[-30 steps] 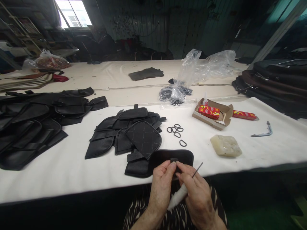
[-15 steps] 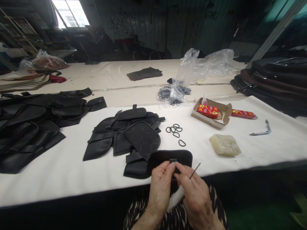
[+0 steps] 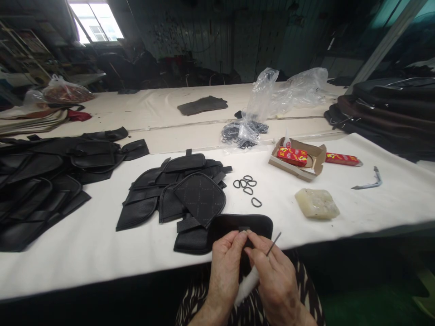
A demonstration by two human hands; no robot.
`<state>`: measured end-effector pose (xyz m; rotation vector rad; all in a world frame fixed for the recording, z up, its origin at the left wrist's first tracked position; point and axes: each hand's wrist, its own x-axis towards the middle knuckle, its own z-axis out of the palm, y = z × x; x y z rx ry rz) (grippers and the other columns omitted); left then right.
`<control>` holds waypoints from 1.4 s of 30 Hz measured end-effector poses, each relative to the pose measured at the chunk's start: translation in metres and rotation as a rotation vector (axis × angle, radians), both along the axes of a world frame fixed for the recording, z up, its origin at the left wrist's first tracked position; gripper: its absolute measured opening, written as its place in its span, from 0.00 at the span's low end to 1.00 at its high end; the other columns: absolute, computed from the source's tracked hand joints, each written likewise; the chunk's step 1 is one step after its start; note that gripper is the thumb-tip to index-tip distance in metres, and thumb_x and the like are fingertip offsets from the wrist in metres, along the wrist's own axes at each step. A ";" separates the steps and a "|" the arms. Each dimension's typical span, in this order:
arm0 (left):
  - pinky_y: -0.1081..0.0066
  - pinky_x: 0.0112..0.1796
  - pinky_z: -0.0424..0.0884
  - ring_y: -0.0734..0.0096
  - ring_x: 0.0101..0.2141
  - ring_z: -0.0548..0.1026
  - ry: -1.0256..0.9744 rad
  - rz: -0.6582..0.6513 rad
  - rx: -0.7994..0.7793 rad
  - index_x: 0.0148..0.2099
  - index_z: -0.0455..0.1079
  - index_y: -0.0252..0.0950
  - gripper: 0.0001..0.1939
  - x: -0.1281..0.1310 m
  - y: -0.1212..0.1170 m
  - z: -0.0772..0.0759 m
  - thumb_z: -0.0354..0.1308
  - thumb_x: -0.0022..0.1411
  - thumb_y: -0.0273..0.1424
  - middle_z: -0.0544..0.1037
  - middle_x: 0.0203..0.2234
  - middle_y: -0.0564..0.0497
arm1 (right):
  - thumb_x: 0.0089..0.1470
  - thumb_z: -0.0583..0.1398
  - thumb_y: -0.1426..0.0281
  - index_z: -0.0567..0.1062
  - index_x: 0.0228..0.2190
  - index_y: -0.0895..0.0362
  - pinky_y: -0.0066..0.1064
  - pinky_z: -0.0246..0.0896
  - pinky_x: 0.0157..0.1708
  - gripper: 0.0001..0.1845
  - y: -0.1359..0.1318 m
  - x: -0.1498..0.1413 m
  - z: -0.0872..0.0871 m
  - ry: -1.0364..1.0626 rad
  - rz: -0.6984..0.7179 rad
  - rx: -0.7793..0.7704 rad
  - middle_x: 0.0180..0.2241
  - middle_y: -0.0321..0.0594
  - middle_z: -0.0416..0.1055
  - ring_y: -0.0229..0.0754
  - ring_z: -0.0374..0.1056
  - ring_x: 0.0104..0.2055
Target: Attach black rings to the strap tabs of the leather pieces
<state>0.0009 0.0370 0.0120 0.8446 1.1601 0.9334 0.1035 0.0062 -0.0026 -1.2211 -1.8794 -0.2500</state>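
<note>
At the table's front edge, my left hand pinches a small black strap tab on a black leather piece with rounded corners. Pressed against the same tab are the thumb and fingertips of my right hand. An awl with a white wrapped handle lies across that right hand, its thin metal shaft pointing up and right. My fingers hide most of the tab. Beyond the leather piece lie several black D-rings, and left of it a pile of black leather pieces.
A yellowish wax-like block sits right of the hands. Behind it stands an open cardboard box with a red packet. A bent blade-like tool lies farther right. More black pieces cover the left, and plastic bags lie at the back.
The view has shifted slightly, so the table things sit a little farther left. Both hands keep their grip on the tab; the awl's shaft has tilted a little more upright.
</note>
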 end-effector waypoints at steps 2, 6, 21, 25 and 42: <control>0.77 0.25 0.57 0.76 0.24 0.57 0.010 0.000 0.002 0.26 0.65 0.33 0.16 0.000 0.000 -0.001 0.55 0.58 0.40 0.62 0.21 0.55 | 0.58 0.52 0.79 0.73 0.32 0.65 0.37 0.72 0.37 0.10 0.000 0.000 0.000 -0.002 -0.003 -0.003 0.40 0.58 0.74 0.49 0.72 0.40; 0.77 0.26 0.58 0.76 0.25 0.57 0.045 -0.023 0.028 0.26 0.66 0.33 0.16 -0.002 -0.001 -0.001 0.54 0.59 0.40 0.62 0.21 0.55 | 0.58 0.51 0.79 0.73 0.32 0.64 0.37 0.72 0.37 0.10 0.001 -0.001 0.001 -0.017 -0.005 0.005 0.39 0.57 0.74 0.48 0.72 0.39; 0.77 0.25 0.57 0.76 0.24 0.57 0.021 -0.020 0.025 0.25 0.64 0.34 0.17 -0.002 0.000 0.007 0.54 0.59 0.41 0.61 0.20 0.56 | 0.57 0.52 0.80 0.72 0.32 0.65 0.38 0.72 0.34 0.09 0.001 -0.002 0.005 -0.008 0.011 0.004 0.39 0.59 0.74 0.50 0.72 0.39; 0.77 0.25 0.59 0.76 0.24 0.60 -0.051 -0.001 -0.017 0.25 0.66 0.33 0.16 -0.003 -0.001 0.006 0.56 0.58 0.39 0.64 0.20 0.55 | 0.55 0.55 0.80 0.69 0.28 0.60 0.37 0.72 0.35 0.06 -0.003 0.003 0.008 0.107 0.057 -0.079 0.39 0.55 0.73 0.48 0.71 0.40; 0.79 0.24 0.58 0.79 0.23 0.61 -0.217 -0.034 -0.101 0.26 0.63 0.34 0.15 -0.008 0.002 0.001 0.58 0.57 0.38 0.64 0.21 0.56 | 0.56 0.57 0.73 0.70 0.32 0.60 0.40 0.69 0.31 0.03 -0.008 -0.005 0.003 0.222 -0.027 -0.082 0.37 0.52 0.74 0.49 0.69 0.36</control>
